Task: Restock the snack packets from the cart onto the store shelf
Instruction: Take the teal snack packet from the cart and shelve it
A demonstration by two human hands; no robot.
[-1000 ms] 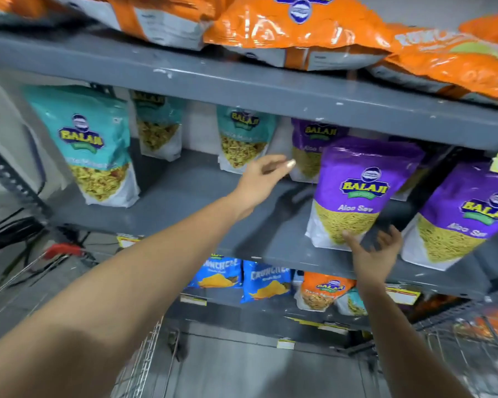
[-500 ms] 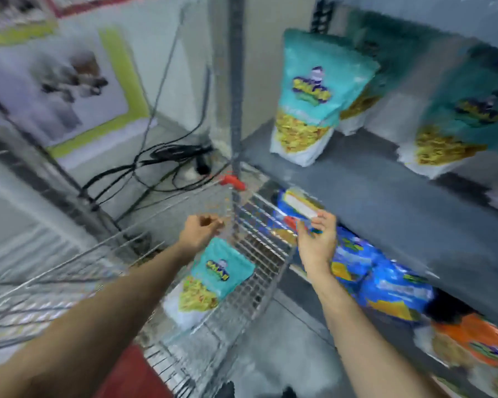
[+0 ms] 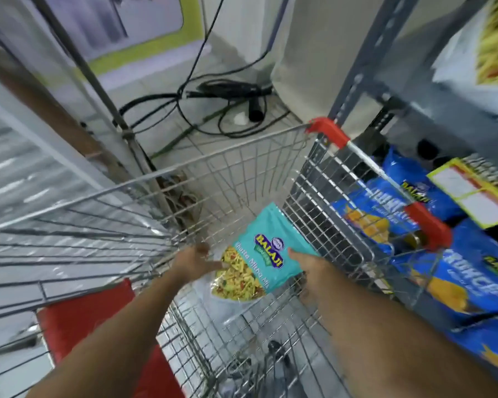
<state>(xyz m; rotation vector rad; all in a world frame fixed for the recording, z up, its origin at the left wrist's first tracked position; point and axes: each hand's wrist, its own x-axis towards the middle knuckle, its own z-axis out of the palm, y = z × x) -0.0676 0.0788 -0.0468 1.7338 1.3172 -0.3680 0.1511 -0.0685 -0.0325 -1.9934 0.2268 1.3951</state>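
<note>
While both my arms reach down into the cart [image 3: 242, 156], one teal packet [image 3: 263, 254] sits between my hands, leaning against the cart's wall at 3 o'clock.

Item 1, packet: glossy teal pouch, flat and roughly rectangular, tilted with its top toward 12 o'clock; clear lower panel showing yellow snack mix; dark blue and yellow logo.

Item 2, left hand [image 3: 194, 258]: at 9 o'clock of the packet, fingers loosely spread, fingertips touching or just beside the lower left edge. Whether it grips I cannot tell; motion blur.

Item 3, right hand [image 3: 311, 265]: at 3 o'clock of the packet, thumb lying on the teal face, fingers hidden behind it; it seems to pinch the pouch's right edge.

Item 4, cart: bright wire mesh, red plastic corner caps, red panel at 7 o'clock.

Item 5, blue packets [image 3: 454, 282]: shiny, crinkled, stacked on the shelf [image 3: 365, 61] at 3 o'clock, outside the cart. Shelf frame grey metal, perforated upright.

Item 6, cables [image 3: 213, 99]: black, looped on the tiled floor at 12 o'clock.

Change since half a second ago: then my left hand alone hung above the packet and my right was raised by the cart's rim; now both hands are lower, at the pouch's sides.
</note>
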